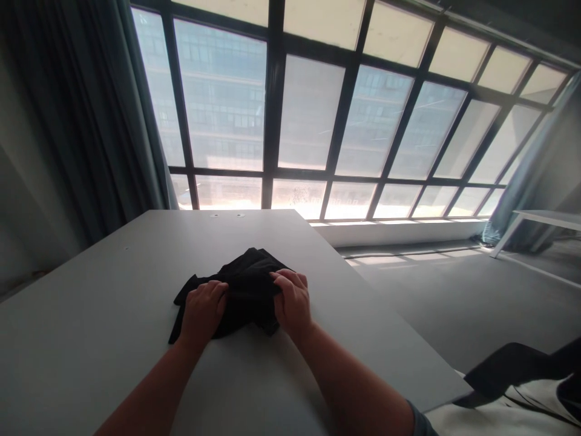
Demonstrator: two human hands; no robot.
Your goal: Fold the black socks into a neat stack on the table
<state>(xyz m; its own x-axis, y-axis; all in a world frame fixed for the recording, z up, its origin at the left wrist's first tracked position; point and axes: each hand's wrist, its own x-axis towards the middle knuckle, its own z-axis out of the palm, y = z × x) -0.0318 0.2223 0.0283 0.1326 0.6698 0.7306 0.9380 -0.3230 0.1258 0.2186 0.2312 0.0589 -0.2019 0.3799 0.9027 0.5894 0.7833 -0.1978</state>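
Observation:
A crumpled black cloth (247, 284) lies on the white table (113, 303) in front of me. My left hand (203, 312) rests on the cloth's left part with its fingers curled into the fabric. On the cloth's right side, my right hand (293, 300) grips a fold with bent fingers. Part of the cloth lies hidden under both hands.
The table's right edge (399, 327) runs diagonally, with grey floor beyond it. A large gridded window (318, 121) fills the back wall, with dark curtains (82, 121) at the left. A second white table (544, 221) stands far right. A dark chair back (512, 363) shows at lower right.

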